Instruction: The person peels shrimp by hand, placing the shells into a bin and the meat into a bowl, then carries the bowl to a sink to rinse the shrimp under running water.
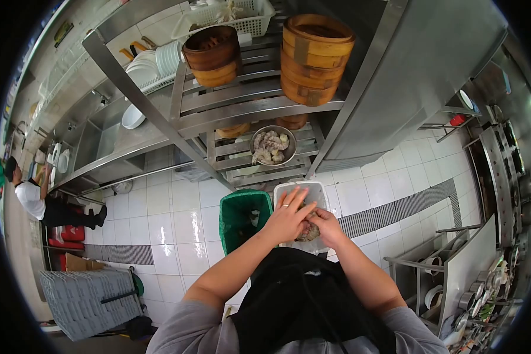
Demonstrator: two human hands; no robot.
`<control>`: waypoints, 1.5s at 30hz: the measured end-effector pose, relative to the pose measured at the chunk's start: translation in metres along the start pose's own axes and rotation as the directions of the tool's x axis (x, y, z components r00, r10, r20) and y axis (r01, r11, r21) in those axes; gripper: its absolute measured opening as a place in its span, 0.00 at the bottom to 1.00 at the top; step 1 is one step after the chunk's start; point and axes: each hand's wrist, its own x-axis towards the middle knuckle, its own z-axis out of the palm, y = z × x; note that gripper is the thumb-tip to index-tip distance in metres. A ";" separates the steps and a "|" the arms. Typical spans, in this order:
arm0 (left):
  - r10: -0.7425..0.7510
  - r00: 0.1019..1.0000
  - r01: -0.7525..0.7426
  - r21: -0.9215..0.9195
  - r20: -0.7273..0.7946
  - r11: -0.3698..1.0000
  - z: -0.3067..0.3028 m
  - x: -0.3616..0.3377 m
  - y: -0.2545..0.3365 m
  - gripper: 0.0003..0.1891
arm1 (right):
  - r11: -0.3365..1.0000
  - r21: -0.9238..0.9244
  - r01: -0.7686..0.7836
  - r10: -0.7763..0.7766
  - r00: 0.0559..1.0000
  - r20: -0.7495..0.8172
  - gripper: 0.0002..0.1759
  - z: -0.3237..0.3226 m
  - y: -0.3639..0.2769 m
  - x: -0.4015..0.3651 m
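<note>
My hands meet over a white plastic bin point(323, 196). Between them is a greyish shrimp point(308, 231), partly covered by the fingers. My right hand point(325, 227) is closed around it from the right. My left hand point(289, 215), with a ring on one finger, reaches in from the left; its thumb side is pinched at the shrimp, while its other fingers stretch forward. Just left of the white bin stands a bin with a green liner point(230, 215), with some pale scraps inside. Ahead, on the low shelf, a metal bowl point(295, 144) holds a heap of shrimp point(271, 146).
Bamboo steamers point(315, 59) and a darker steamer point(212, 56) stand on the slatted metal rack point(259, 109) ahead. A steel cabinet point(407, 82) rises at the right. Grey stacked crates point(91, 301) are at lower left. A co-worker point(32, 200) stands at the far-left sink.
</note>
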 end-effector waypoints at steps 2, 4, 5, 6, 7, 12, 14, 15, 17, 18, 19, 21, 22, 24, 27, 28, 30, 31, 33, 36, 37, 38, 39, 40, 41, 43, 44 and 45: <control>0.066 0.994 -0.072 0.071 0.083 0.995 0.003 0.010 -0.001 0.26 | 0.990 -0.137 -0.015 0.021 0.999 0.040 0.11 -0.010 0.004 0.001; 0.011 0.975 -0.023 0.051 0.221 0.998 0.020 0.017 -0.009 0.24 | 0.982 -0.181 0.054 -0.060 0.998 -0.029 0.12 -0.017 0.006 0.002; 0.016 0.975 -0.028 0.052 0.220 0.998 0.029 0.021 -0.012 0.24 | 0.982 -0.180 0.059 -0.065 0.997 -0.030 0.12 -0.021 0.004 0.002; 0.037 0.986 -0.050 0.074 0.162 0.996 0.033 0.025 -0.012 0.22 | 0.965 -0.249 0.082 -0.106 0.991 -0.084 0.12 -0.024 0.002 0.002; 0.061 0.992 -0.071 0.096 0.108 0.993 0.039 0.027 -0.011 0.20 | 0.944 -0.316 0.098 -0.149 0.979 -0.138 0.12 -0.026 0.000 0.001; -0.111 0.980 0.113 -0.004 0.164 0.994 0.060 0.041 0.009 0.15 | 0.455 -0.877 0.154 -0.521 0.845 -0.122 0.18 -0.041 -0.007 -0.001; -0.159 0.971 0.170 -0.052 0.178 0.984 0.067 0.044 0.014 0.15 | 0.369 -0.916 0.157 -0.593 0.799 -0.102 0.19 -0.038 -0.011 -0.006; -0.223 0.942 0.235 -0.018 0.251 0.972 0.068 0.047 0.016 0.17 | 0.353 -0.925 0.142 -0.599 0.794 -0.107 0.18 -0.037 -0.012 -0.007; -0.285 0.903 0.293 0.023 0.321 0.956 0.067 0.048 0.019 0.19 | 0.338 -0.933 0.127 -0.606 0.787 -0.113 0.16 -0.034 -0.012 -0.009; -0.314 0.883 0.323 0.032 0.350 0.946 0.066 0.048 0.019 0.20 | 0.277 -0.954 0.110 -0.622 0.778 -0.091 0.16 -0.031 -0.011 -0.011; -0.341 0.860 0.352 0.042 0.379 0.935 0.065 0.048 0.020 0.22 | 0.216 -0.972 0.092 -0.636 0.769 -0.069 0.15 -0.029 -0.009 -0.012; -0.353 0.836 0.370 0.045 0.419 0.928 0.062 0.048 0.018 0.22 | 0.226 -0.972 0.058 -0.643 0.759 -0.104 0.15 -0.026 0.001 -0.008; -0.369 0.811 0.390 0.049 0.454 0.919 0.060 0.049 0.017 0.23 | 0.233 -0.972 0.029 -0.648 0.750 -0.133 0.15 -0.027 0.006 -0.005; -0.370 0.813 0.384 0.064 0.450 0.921 0.058 0.048 0.017 0.22 | 0.203 -0.979 0.027 -0.688 0.716 -0.123 0.14 -0.031 0.011 0.002; -0.385 0.770 0.391 0.100 0.508 0.915 0.045 0.044 0.020 0.23 | 0.359 -0.933 -0.021 -0.632 0.730 -0.259 0.13 -0.074 0.017 0.027; -0.397 0.722 0.402 0.123 0.567 0.907 0.041 0.042 0.020 0.25 | 0.526 -0.847 -0.077 -0.511 0.768 -0.387 0.13 -0.085 0.009 0.030; -0.389 0.767 0.363 0.155 0.511 0.919 0.045 0.028 0.010 0.26 | 0.780 -0.625 -0.002 -0.287 0.888 -0.360 0.15 -0.094 -0.004 0.027; -0.381 0.806 0.331 0.187 0.454 0.925 0.051 0.021 0.005 0.29 | 0.946 -0.323 -0.006 -0.075 0.969 -0.235 0.18 -0.094 -0.012 0.021; -0.301 0.888 0.318 0.008 0.348 0.948 0.069 0.016 -0.011 0.30 | 0.971 -0.240 -0.017 -0.002 0.997 -0.081 0.23 -0.076 -0.028 0.008; -0.193 0.953 0.260 -0.306 0.234 0.916 0.062 0.029 -0.020 0.31 | 0.996 -0.079 0.036 -0.025 0.991 0.133 0.30 -0.059 -0.027 0.006; -0.144 0.958 0.244 -0.442 0.248 0.863 0.057 0.036 -0.024 0.31 | 0.996 -0.079 0.036 -0.025 0.991 0.132 0.30 -0.053 -0.033 0.002; -0.161 0.958 0.251 -0.425 0.236 0.870 0.056 0.039 -0.028 0.28 | 0.995 -0.096 0.025 -0.023 0.999 0.028 0.26 -0.046 -0.039 -0.002; -0.160 0.958 0.250 -0.426 0.236 0.870 0.049 0.043 -0.028 0.28 | 0.994 -0.113 0.014 -0.023 0.997 -0.077 0.21 -0.041 -0.045 -0.004; -0.170 0.958 0.251 -0.383 0.232 0.889 0.043 0.046 -0.028 0.26 | 0.994 -0.112 0.015 -0.023 0.997 -0.077 0.21 -0.044 -0.046 -0.001; -0.179 0.957 0.250 -0.339 0.227 0.907 0.037 0.050 -0.027 0.25 | 0.990 -0.138 -0.007 -0.010 0.992 -0.126 0.15 -0.050 -0.046 0.003; -0.132 0.965 0.204 -0.333 0.225 0.921 0.025 0.060 -0.020 0.22 | 0.987 -0.161 -0.029 0.001 0.984 -0.176 0.10 -0.048 -0.050 0.003; -0.081 0.957 0.159 -0.266 0.280 0.951 0.024 0.064 -0.019 0.22 | 0.985 -0.169 -0.029 -0.003 0.982 -0.187 0.09 -0.046 -0.050 0.003; -0.034 0.941 0.107 -0.201 0.337 0.974 0.023 0.066 -0.017 0.21 | 0.984 -0.177 -0.028 -0.008 0.980 -0.198 0.08 -0.042 -0.051 0.003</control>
